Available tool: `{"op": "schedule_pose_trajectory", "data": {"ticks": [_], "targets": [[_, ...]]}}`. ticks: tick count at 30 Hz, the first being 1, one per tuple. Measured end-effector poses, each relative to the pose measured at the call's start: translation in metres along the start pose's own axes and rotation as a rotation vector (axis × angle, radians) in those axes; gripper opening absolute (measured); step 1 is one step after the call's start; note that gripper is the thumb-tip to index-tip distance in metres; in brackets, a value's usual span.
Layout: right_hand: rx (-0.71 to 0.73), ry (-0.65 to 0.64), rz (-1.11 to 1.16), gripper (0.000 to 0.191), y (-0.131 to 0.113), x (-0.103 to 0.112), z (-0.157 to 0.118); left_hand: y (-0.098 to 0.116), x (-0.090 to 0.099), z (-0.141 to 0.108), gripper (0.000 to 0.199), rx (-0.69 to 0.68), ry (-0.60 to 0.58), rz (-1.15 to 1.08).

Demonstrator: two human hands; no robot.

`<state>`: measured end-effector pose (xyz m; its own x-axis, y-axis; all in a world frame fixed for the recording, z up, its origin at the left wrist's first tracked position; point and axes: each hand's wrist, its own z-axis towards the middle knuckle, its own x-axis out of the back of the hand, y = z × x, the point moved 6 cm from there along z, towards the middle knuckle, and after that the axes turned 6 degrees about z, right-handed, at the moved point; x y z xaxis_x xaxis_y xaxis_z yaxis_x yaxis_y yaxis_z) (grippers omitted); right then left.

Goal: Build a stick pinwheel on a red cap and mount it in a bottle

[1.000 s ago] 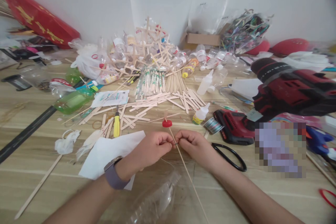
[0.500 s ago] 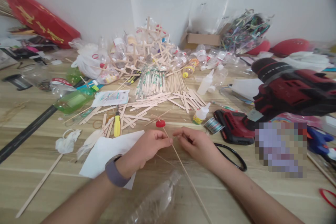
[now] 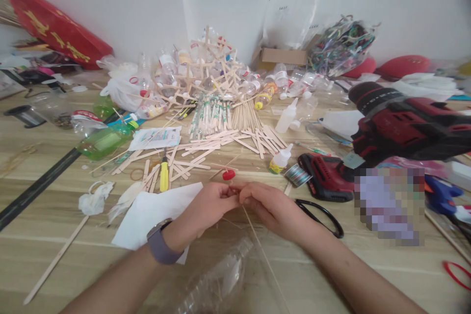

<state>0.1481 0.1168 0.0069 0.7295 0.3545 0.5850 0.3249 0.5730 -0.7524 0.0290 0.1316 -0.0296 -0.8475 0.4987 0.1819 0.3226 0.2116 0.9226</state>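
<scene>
A thin wooden skewer [image 3: 262, 248] slants from between my hands toward the lower right. Near its far end sits a red bottle cap [image 3: 228, 174], just beyond my fingers. My left hand [image 3: 206, 211], with a watch on its wrist, pinches the skewer below the cap. Beside it my right hand [image 3: 274, 208] is also closed on the skewer, its fingertips meeting those of the left. Part of the skewer is hidden by the fingers. Under my forearms lies a clear plastic bottle [image 3: 221, 274]. White paper [image 3: 147, 218] lies by my left wrist.
A red cordless drill [image 3: 331, 176] stands on the right, near black-handled scissors [image 3: 324, 218]. Ahead are a glue bottle [image 3: 280, 159], a yellow screwdriver [image 3: 164, 174] and scattered craft sticks [image 3: 206, 144]. A green bottle [image 3: 105, 142] lies left. Bottles pile up at the back.
My right hand has moved left and closed on the skewer beside my left hand. The red cap has shifted slightly to the right.
</scene>
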Motion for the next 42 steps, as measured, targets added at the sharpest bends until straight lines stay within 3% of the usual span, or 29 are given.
{"op": "schedule_pose_trajectory", "data": {"ticks": [5,16,24,32,42], "targets": [[-0.038,-0.002,0.058,0.019,0.004,-0.001,-0.003,-0.009,-0.003,-0.005,0.025,0.227,-0.016,-0.241],[-0.078,0.030,0.131,0.020,0.008,-0.002,-0.005,-0.003,-0.014,-0.012,0.017,0.250,-0.075,-0.478],[-0.157,0.130,0.222,0.020,0.020,-0.009,-0.007,-0.009,-0.016,-0.012,0.011,0.185,-0.024,-0.404],[-0.248,0.223,0.345,0.013,0.026,-0.009,-0.007,-0.009,-0.014,-0.011,0.022,0.159,0.019,-0.261],[-0.261,0.302,0.291,0.013,0.023,-0.004,-0.006,-0.002,-0.007,-0.015,0.024,0.127,0.090,-0.004]]}}
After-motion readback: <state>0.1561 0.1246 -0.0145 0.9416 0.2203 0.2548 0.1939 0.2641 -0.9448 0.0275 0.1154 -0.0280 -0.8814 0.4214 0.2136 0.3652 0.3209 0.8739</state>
